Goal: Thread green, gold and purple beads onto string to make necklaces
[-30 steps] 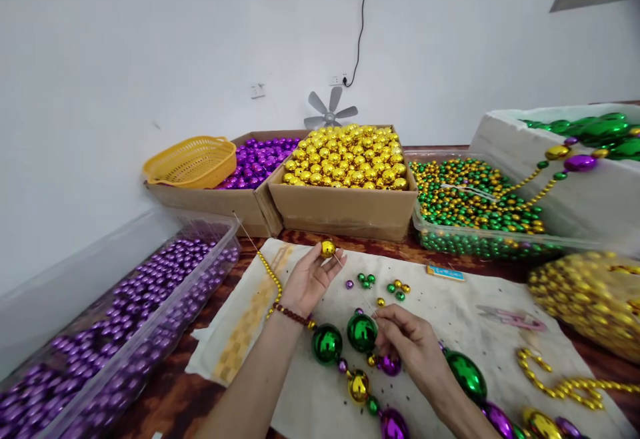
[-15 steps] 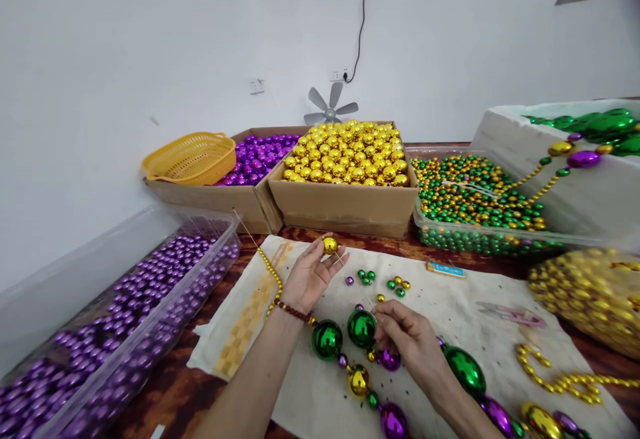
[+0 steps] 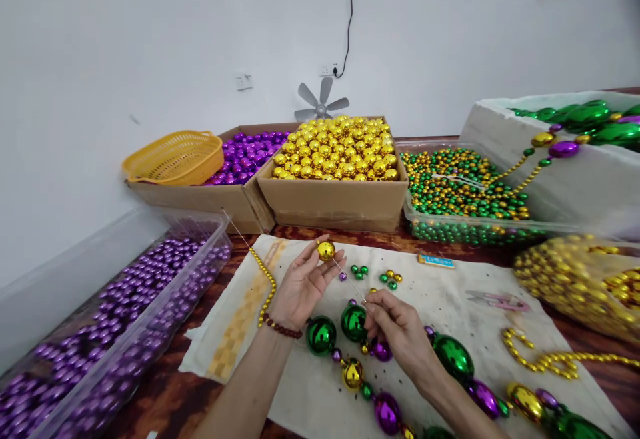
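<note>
Pinched in the fingers of my left hand (image 3: pixel 305 282) is a shiny gold bead (image 3: pixel 327 250), palm turned up, a dark red bead bracelet on the wrist. My right hand (image 3: pixel 397 325) pinches a thin needle (image 3: pixel 350 280), whose far end meets the gold bead. Below the hands lies a strand of large beads, with green balls (image 3: pixel 321 335), a gold ball (image 3: pixel 353 374) and a purple ball (image 3: pixel 387 412). Small green beads (image 3: pixel 359 271) sit loose on the cloth beyond my right hand. A string of small gold beads (image 3: pixel 267 272) runs left of my left hand.
A pale cloth (image 3: pixel 300 392) covers part of the table. Behind it stand a carton of gold balls (image 3: pixel 330 202) and a clear bin of small green and gold beads (image 3: pixel 470 222). Purple beads fill a clear bin (image 3: pixel 123 345) at left. Pink-handled snips (image 3: pixel 500 301) lie at right.
The needle now reaches the gold bead, lined up between my two hands. My right hand has shifted slightly up and left in view, and the whole scene has slid a little left.
</note>
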Demonstrator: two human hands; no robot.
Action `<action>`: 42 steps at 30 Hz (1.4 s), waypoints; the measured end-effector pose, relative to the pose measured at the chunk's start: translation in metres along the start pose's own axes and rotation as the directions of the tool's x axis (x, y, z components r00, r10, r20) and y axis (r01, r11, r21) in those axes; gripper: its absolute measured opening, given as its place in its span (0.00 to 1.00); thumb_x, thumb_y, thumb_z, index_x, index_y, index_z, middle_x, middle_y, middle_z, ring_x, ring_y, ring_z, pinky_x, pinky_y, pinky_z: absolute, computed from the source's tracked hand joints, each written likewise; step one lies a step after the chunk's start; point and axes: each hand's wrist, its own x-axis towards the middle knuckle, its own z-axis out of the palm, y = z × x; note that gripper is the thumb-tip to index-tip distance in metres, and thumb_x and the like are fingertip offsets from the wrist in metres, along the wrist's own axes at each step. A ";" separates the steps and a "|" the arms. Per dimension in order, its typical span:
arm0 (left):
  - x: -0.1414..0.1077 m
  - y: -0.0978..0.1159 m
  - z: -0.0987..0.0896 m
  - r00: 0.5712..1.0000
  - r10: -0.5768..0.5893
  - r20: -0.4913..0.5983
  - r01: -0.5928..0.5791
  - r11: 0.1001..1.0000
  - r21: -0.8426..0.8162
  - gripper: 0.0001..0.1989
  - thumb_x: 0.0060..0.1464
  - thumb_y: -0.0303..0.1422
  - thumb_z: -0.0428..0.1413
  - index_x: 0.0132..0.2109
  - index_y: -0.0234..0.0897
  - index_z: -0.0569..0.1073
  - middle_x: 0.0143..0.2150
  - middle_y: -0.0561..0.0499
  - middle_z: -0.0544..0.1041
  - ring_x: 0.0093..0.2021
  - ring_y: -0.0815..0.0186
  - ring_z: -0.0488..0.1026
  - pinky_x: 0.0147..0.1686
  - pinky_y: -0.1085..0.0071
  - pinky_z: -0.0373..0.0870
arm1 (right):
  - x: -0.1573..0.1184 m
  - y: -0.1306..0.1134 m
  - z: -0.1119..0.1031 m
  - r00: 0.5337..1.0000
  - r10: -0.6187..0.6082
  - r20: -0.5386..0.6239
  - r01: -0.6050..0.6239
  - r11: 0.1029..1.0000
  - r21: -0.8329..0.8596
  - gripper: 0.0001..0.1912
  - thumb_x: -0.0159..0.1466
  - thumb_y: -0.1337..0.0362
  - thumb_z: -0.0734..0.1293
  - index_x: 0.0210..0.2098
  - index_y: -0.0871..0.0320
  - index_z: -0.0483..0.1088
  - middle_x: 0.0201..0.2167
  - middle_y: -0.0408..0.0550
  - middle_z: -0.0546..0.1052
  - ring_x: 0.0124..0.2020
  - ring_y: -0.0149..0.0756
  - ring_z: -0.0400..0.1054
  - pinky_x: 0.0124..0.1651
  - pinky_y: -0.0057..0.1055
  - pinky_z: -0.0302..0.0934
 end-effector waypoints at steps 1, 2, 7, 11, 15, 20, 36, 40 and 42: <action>0.000 0.000 -0.001 1.000 -0.007 0.007 0.007 1.000 0.006 0.18 0.55 0.26 0.56 0.53 0.37 0.71 0.48 0.45 0.76 0.52 0.56 0.73 0.59 0.54 0.62 | -0.001 0.000 -0.001 1.000 0.002 0.004 -0.002 1.000 0.000 0.14 0.65 0.53 0.62 0.35 0.58 0.69 0.23 0.42 0.71 0.22 0.30 0.66 0.26 0.26 0.59; 0.000 0.000 -0.002 1.000 -0.014 0.014 0.014 1.000 0.010 0.18 0.55 0.26 0.56 0.53 0.37 0.71 0.48 0.45 0.76 0.52 0.55 0.73 0.59 0.54 0.62 | -0.001 0.000 -0.001 1.000 0.007 0.007 -0.007 1.000 0.000 0.14 0.65 0.54 0.62 0.35 0.59 0.69 0.22 0.42 0.71 0.22 0.30 0.65 0.26 0.25 0.59; 0.000 0.000 -0.002 0.999 -0.013 0.033 0.012 1.000 0.022 0.17 0.55 0.26 0.56 0.53 0.37 0.71 0.49 0.44 0.76 0.52 0.55 0.72 0.60 0.53 0.61 | -0.002 -0.001 -0.004 0.999 0.031 0.029 -0.030 0.999 -0.026 0.13 0.66 0.55 0.61 0.34 0.59 0.68 0.20 0.40 0.68 0.18 0.26 0.60 0.21 0.23 0.53; -0.006 -0.005 0.003 0.998 -0.042 0.056 0.038 0.997 0.064 0.17 0.55 0.27 0.57 0.53 0.37 0.72 0.49 0.44 0.75 0.53 0.53 0.72 0.59 0.52 0.61 | 0.003 -0.005 -0.002 1.000 0.005 0.025 -0.004 0.999 -0.039 0.13 0.66 0.55 0.60 0.34 0.58 0.68 0.21 0.40 0.68 0.20 0.28 0.62 0.23 0.24 0.56; -0.012 -0.012 0.006 0.977 -0.170 0.128 0.135 0.960 0.244 0.18 0.56 0.31 0.56 0.54 0.36 0.71 0.51 0.40 0.75 0.54 0.53 0.71 0.56 0.55 0.63 | 0.008 -0.010 0.000 0.999 -0.038 -0.020 0.037 0.999 -0.011 0.12 0.66 0.55 0.60 0.35 0.58 0.67 0.22 0.40 0.69 0.21 0.28 0.63 0.25 0.24 0.57; 0.010 -0.014 -0.009 0.986 -0.154 0.070 0.081 0.791 0.607 0.19 0.58 0.40 0.53 0.53 0.36 0.72 0.51 0.40 0.75 0.50 0.56 0.72 0.52 0.59 0.66 | 0.000 -0.009 -0.005 0.998 -0.050 -0.025 0.051 0.998 0.039 0.11 0.67 0.57 0.59 0.34 0.57 0.66 0.24 0.41 0.70 0.23 0.28 0.64 0.26 0.23 0.58; 0.108 -0.077 -0.004 0.661 -0.458 0.595 -0.744 -0.292 0.601 0.10 0.54 0.38 0.56 0.43 0.41 0.74 0.39 0.48 0.73 0.44 0.59 0.62 0.44 0.64 0.56 | -0.009 0.001 -0.009 0.990 -0.118 -0.081 0.123 0.991 0.060 0.11 0.68 0.59 0.59 0.34 0.58 0.67 0.24 0.42 0.71 0.23 0.27 0.65 0.27 0.23 0.57; 0.104 -0.078 -0.002 0.656 -0.486 0.578 -0.738 -0.253 0.625 0.10 0.55 0.36 0.55 0.44 0.41 0.73 0.40 0.48 0.72 0.44 0.59 0.63 0.45 0.64 0.55 | -0.010 0.004 -0.009 0.991 -0.095 -0.093 0.103 0.991 0.087 0.11 0.68 0.58 0.59 0.35 0.58 0.67 0.25 0.42 0.71 0.24 0.28 0.65 0.27 0.23 0.58; 0.103 -0.078 -0.003 0.696 -0.443 0.565 -0.672 -0.125 0.730 0.07 0.52 0.35 0.57 0.40 0.41 0.74 0.39 0.49 0.72 0.44 0.59 0.64 0.47 0.63 0.55 | -0.010 0.003 -0.009 0.993 -0.083 -0.087 0.092 0.991 0.099 0.11 0.68 0.58 0.59 0.36 0.58 0.67 0.25 0.42 0.71 0.24 0.28 0.65 0.28 0.24 0.59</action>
